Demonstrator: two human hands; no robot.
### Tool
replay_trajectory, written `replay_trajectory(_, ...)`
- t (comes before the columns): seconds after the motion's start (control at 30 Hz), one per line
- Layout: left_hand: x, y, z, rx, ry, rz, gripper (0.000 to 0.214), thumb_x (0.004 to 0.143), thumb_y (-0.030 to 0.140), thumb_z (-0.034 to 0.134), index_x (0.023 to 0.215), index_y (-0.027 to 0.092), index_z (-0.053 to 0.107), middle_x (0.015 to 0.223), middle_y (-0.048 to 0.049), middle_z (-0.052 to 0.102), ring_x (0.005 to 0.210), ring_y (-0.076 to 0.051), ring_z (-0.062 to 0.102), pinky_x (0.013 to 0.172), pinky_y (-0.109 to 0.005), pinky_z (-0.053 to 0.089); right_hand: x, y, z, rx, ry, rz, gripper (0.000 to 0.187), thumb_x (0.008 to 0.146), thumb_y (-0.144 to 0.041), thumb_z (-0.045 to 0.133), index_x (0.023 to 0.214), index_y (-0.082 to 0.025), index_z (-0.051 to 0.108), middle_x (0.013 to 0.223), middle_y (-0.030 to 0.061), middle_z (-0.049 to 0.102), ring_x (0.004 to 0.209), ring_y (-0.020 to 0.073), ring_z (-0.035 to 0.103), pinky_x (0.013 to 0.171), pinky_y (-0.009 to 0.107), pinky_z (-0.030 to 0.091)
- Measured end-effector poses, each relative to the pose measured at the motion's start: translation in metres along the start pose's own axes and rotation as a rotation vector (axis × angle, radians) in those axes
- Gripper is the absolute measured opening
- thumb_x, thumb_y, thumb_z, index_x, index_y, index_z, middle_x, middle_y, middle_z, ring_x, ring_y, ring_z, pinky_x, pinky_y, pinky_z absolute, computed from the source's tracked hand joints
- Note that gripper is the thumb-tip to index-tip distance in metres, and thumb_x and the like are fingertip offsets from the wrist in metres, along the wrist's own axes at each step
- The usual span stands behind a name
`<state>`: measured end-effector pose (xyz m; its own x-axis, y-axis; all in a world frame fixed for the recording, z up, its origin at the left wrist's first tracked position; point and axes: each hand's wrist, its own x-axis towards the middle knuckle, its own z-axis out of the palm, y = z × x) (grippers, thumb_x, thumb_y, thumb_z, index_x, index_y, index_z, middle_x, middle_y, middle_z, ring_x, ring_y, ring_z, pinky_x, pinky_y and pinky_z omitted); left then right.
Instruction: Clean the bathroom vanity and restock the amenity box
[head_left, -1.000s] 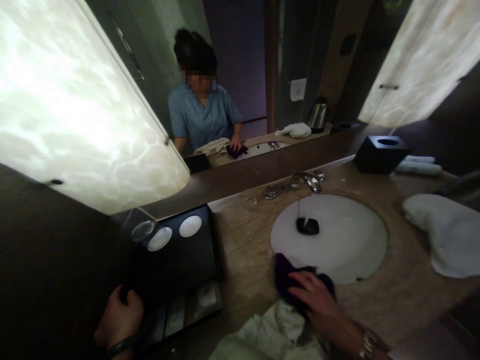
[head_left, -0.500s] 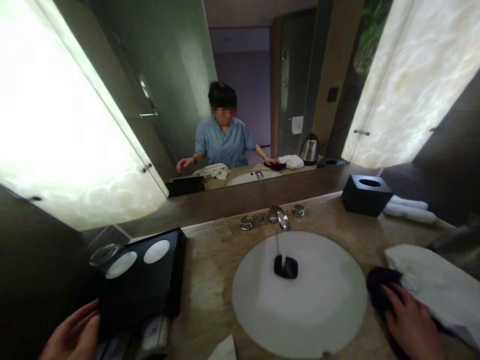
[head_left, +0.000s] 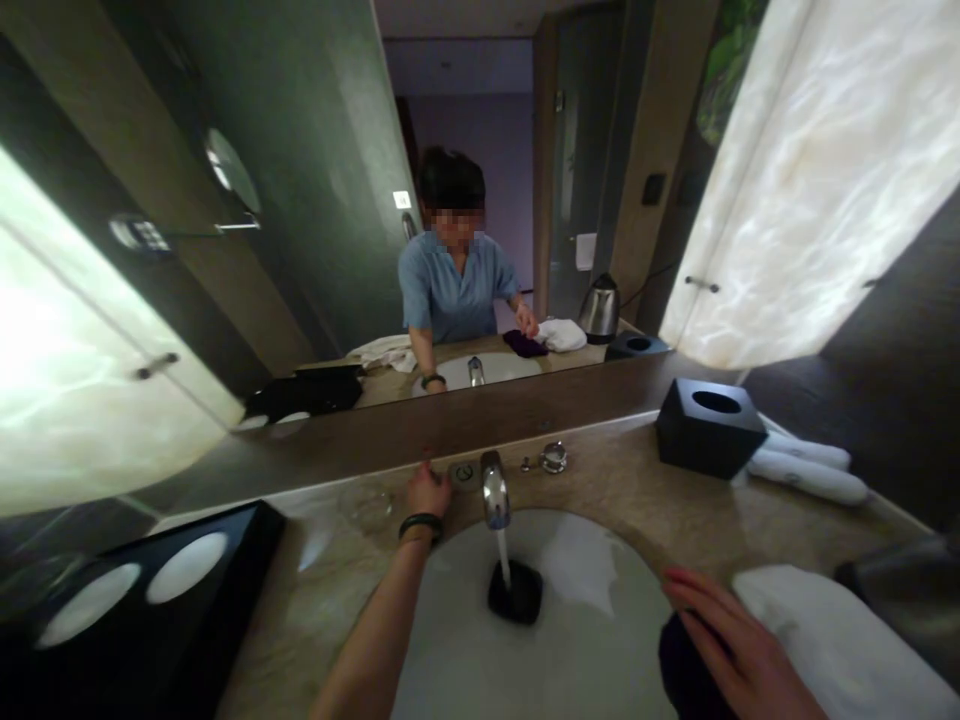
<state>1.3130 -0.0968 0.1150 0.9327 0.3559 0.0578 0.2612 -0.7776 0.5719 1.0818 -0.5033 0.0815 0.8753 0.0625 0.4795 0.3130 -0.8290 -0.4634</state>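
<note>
My left hand reaches across the basin, fingers closed round the left tap knob, which it hides. Water runs from the chrome faucet onto a small black rounded-square object in the white sink. On the right, my right hand hovers with fingers stretched out, just over a dark purple cloth at the sink's edge. In the mirror that hand appears raised above the cloth. A white towel lies bunched to the right.
A black tray with two white round lids sits on the left of the counter, near a clear glass. The right knob, a black tissue box and rolled white towels line the back. A kettle shows in the mirror.
My left hand has moved from beside the black tray to the left tap knob. My right hand has lifted off the dark cloth. The view has shifted, and the water stream looks thicker.
</note>
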Motion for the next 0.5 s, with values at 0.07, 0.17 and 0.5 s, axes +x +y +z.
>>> replay_trajectory(0.07, 0.012, 0.002, 0.009, 0.079, -0.023, 0.03, 0.046, 0.093, 0.017, 0.049, 0.132, -0.006, 0.056, 0.139, -0.0329, 0.057, 0.132, -0.043, 0.052, 0.114, -0.053, 0.034, 0.048, -0.019, 0.004, 0.054, -0.012, -0.01, 0.033, 0.099, -0.036, 0.047, 0.11, -0.028, 0.077, 0.123, 0.0062, 0.075, 0.11, 0.0211, 0.073, 0.094, 0.034, 0.063)
replay_trajectory(0.17, 0.02, -0.003, 0.014, 0.171, -0.043, 0.083, 0.038, 0.093, 0.013, 0.044, 0.12, -0.002, 0.066, 0.133, -0.0301, 0.061, 0.127, -0.044, 0.054, 0.111, -0.053, 0.034, 0.108, -0.031, 0.012, 0.138, -0.046, -0.084, 0.032, 0.099, -0.029, 0.047, 0.113, -0.027, 0.075, 0.125, 0.0071, 0.073, 0.115, 0.0204, 0.07, 0.099, 0.036, 0.061)
replay_trajectory(0.5, 0.015, -0.032, 0.013, 0.231, -0.126, 0.247, 0.031, 0.083, 0.007, 0.051, 0.089, 0.018, 0.08, 0.126, -0.0074, 0.069, 0.117, -0.026, 0.054, 0.106, -0.034, 0.041, 0.186, -0.067, 0.013, 0.211, -0.029, -0.277, 0.029, 0.101, -0.037, 0.049, 0.115, -0.028, 0.072, 0.125, 0.0033, 0.072, 0.111, 0.0195, 0.071, 0.104, 0.042, 0.058)
